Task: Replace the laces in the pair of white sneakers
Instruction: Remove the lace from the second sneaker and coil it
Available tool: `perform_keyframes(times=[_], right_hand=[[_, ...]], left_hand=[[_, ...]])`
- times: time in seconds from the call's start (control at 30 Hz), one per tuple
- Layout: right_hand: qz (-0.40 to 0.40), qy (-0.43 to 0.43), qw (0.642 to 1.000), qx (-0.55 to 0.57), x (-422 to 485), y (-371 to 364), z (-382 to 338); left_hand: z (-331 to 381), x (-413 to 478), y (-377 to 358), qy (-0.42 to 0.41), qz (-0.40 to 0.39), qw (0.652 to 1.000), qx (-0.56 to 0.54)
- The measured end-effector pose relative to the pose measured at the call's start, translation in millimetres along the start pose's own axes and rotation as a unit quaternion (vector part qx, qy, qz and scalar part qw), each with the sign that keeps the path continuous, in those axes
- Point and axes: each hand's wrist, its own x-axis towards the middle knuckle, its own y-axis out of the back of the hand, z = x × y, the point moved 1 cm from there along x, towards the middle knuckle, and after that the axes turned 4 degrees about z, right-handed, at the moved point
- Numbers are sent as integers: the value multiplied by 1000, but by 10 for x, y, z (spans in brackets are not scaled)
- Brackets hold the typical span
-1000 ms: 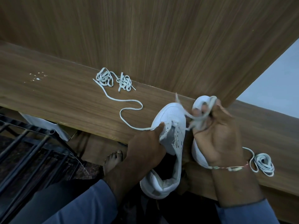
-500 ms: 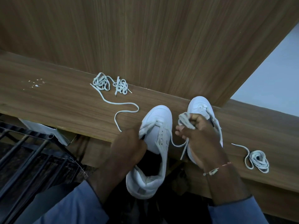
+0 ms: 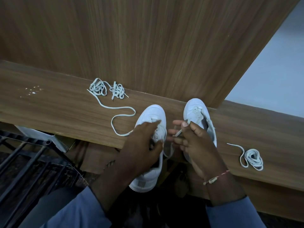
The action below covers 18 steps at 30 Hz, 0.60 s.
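Two white sneakers stand toe-first on a wooden ledge (image 3: 65, 112). The left sneaker (image 3: 153, 115) hangs its heel over the front edge. My left hand (image 3: 141, 145) grips its upper, one finger stretched along the tongue and the thumb curled at the eyelets. The right sneaker (image 3: 195, 106) stands beside it, partly behind my right hand (image 3: 197, 143), which pinches a lace end (image 3: 178, 133). This lace loops down between the shoes. A tangled loose lace (image 3: 105, 89) lies at the back left, its long tail reaching my left hand. A coiled lace (image 3: 252, 157) lies at the right.
An upright wooden panel (image 3: 148, 46) rises right behind the sneakers. A black metal rack (image 3: 24, 162) stands below the ledge at lower left. White specks (image 3: 32, 92) dot the ledge's left part. A pale wall (image 3: 271, 71) shows at the right.
Both hands came down from a raised hold. The right hand dropped the bunched lace and now pinches one end. The left hand moved up onto the left sneaker's tongue.
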Motion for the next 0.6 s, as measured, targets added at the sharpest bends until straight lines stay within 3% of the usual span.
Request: perform_keyframes(times=[0.13,0.27,0.37,0.43,0.5,0.6], right_hand=[[-38,22,997,-63,-112,-9,-97],[-151,31,973,-170,-219,-17,-186],[-189,22,968,-163,-289,-37,-215],[-173,21,976,-133,-308,5,-210],[-154,35,973,-166,-305,77,-182],[-134,58,952,-268,-330,166,-97]], left_hand=[[-29,-42,-98,-19,-39,999,-19],[72,11,-37,-70,-58,991,-102],[199,35,36,-67,-51,989,-125],[253,52,125,12,-20,993,-114],[165,94,246,125,61,984,-115],[-48,162,394,286,172,913,-236]])
